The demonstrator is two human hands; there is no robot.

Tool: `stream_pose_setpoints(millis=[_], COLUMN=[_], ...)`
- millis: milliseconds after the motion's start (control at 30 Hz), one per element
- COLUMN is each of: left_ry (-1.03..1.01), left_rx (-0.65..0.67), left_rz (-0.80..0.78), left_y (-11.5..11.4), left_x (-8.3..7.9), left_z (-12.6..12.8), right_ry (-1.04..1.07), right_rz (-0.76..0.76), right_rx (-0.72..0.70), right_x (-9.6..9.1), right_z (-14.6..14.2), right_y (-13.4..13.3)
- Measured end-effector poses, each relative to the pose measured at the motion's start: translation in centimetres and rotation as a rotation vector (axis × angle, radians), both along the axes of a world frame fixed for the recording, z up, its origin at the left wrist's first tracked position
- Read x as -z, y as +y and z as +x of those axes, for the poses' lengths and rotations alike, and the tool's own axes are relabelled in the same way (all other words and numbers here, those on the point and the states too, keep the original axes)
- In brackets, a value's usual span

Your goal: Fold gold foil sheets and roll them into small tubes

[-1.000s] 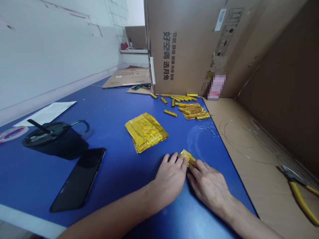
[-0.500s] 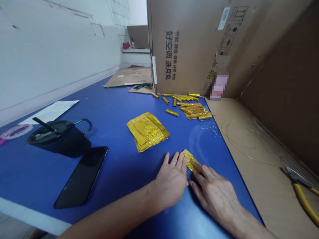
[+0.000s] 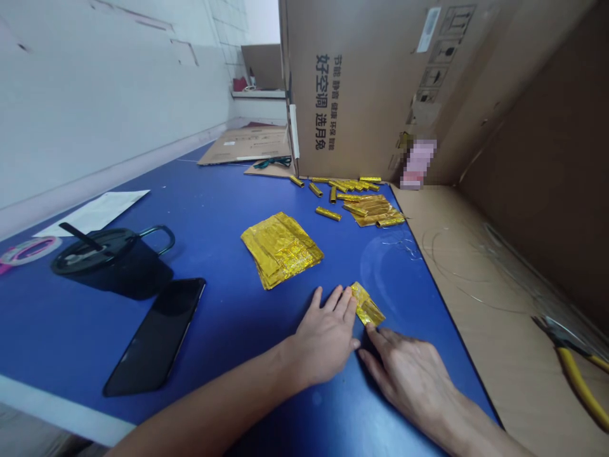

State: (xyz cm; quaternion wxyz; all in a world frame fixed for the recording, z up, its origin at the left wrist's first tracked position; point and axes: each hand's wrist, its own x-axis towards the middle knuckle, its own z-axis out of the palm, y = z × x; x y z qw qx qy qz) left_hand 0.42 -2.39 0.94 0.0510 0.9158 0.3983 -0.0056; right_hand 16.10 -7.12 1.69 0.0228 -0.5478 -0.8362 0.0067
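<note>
A blue worktop [image 3: 214,222] runs along a white wall [image 3: 118,95], a big cardboard box [image 3: 371,82] standing beyond. Before me, a folded gold strip [image 3: 368,306] lies flat, its long axis slanting from far left to near right. My left hand [image 3: 326,339] lies flat, fingers slightly spread, tips at the strip's left edge; my right hand [image 3: 413,374] is loosely bent, thumb and index apart, index touching its near end.

A craft corner, home or workshop unclear: mug [image 3: 111,266], phone [image 3: 157,336] and foil [image 3: 280,247] on the table [image 3: 219,254], pliers [image 3: 573,376] to its right, carton [image 3: 366,95] at its back.
</note>
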Motion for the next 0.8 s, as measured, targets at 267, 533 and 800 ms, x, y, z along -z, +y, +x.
stream_pose_setpoints(millis=[267, 533, 800], left_ry=[-0.074, -0.176, -0.318], left_rx=[0.027, -0.101, -0.455], left_rz=[-0.008, 0.019, -0.113], left_y=[1.3, 1.4, 2.9], left_x=[0.4, -0.3, -0.2], left_z=[-0.2, 0.9, 0.4], right_ry=[0.060, 0.015, 0.003], right_rz=[0.004, -0.022, -0.019], right_rx=[-0.084, -0.074, -0.141], right_x=[0.7, 0.3, -0.3], right_z=[-0.6, -0.7, -0.2], right_y=[0.0, 0.0, 0.1])
